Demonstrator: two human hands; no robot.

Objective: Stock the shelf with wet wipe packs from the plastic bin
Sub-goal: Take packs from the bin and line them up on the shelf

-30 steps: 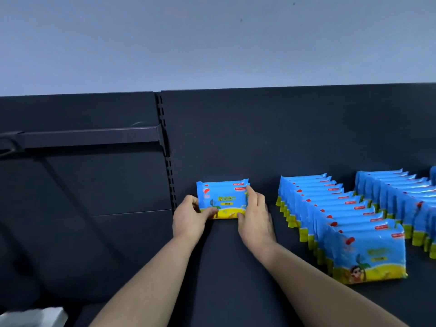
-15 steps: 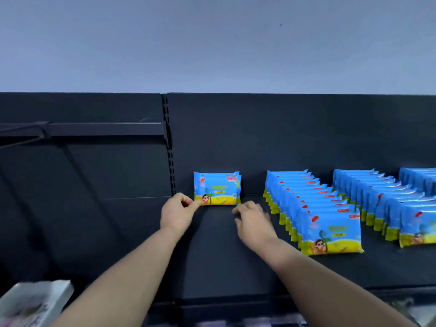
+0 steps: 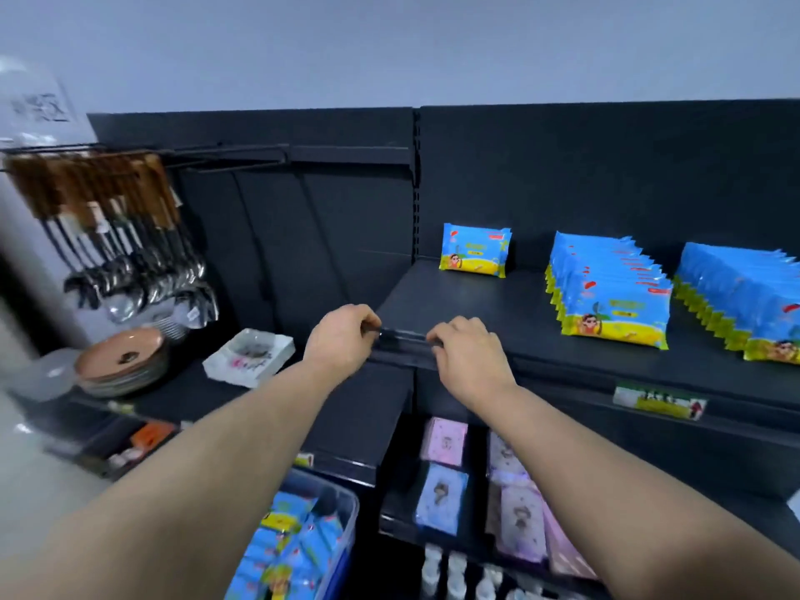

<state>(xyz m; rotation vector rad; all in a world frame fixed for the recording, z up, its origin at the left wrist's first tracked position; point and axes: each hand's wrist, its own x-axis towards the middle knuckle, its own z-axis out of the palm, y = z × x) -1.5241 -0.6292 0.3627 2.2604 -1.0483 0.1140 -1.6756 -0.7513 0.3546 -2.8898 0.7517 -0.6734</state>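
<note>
Pack [image 3: 475, 255]: one, standing at 1 o'clock, blue over yellow.
Rows [image 3: 610, 292]: two, sitting at 2 o'clock.
Hands: left hand [image 3: 342, 339], right hand [image 3: 469, 350] curling at shelf [image 3: 476, 305] edge; grip unclear.

The black flat shelf [image 3: 498, 305] looks like smooth, matt painted metal. On it at 1 o'clock, the blue-and-yellow rectangular wet wipe pack [image 3: 475, 253] is glossy plastic film with crimped side seams. At 6 o'clock the blue-tinted translucent bin [image 3: 351, 511] is smooth plastic. At 9 o'clock the hanging ladles [image 3: 130, 279] have shiny polished metal bowls and brown, wood-like handles. Below them the salmon-pink round plates [image 3: 121, 357] are glossy; ceramic or plastic cannot be told. The green-and-white price label [image 3: 658, 402] at 4 o'clock looks like paper.
</note>
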